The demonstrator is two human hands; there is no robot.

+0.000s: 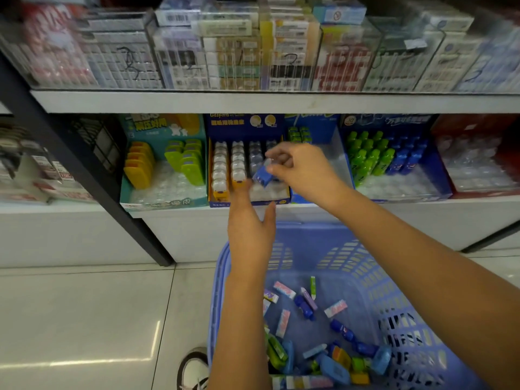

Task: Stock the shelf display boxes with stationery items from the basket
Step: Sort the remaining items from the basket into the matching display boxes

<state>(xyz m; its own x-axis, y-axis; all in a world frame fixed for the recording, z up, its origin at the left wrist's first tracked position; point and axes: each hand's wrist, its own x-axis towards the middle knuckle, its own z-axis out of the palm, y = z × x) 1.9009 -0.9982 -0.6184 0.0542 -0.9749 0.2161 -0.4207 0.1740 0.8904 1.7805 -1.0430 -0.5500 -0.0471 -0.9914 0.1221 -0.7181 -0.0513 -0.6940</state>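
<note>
Basket (408, 333), nearest me on the floor: the bottom is scattered with loose stationery (306, 306), small wrapped erasers and blue and green capped pieces. Plenty is left to stock, so my estimate is that the job is partway.

Left hand (250, 223): fingers straight and together, holding nothing, tips at the front of the blue display box (244, 123). I cannot tell whether they touch the box.

Right hand (301, 167): above the same box, thumb and first fingers closed in a pinch on the upper end of a small blue piece (263, 177). The piece hangs tilted over the box's right-hand rows and is not seated yet.

Handling, judged: light, stiff, smooth plastic shell, likely slippery, and small enough to twist in a two-finger pinch. Better to hold it across the flat sides at mid-body, not by the cap, and turn it upright before lowering it into a free slot beside the white-capped rows (237, 164).

Flanking boxes: a teal one (157, 128) to the left, green and blue bottles (394, 153) to the right.

Farthest: upper shelf of clear bins (281, 52), blurred and numbered by hand — contents not readable
</note>
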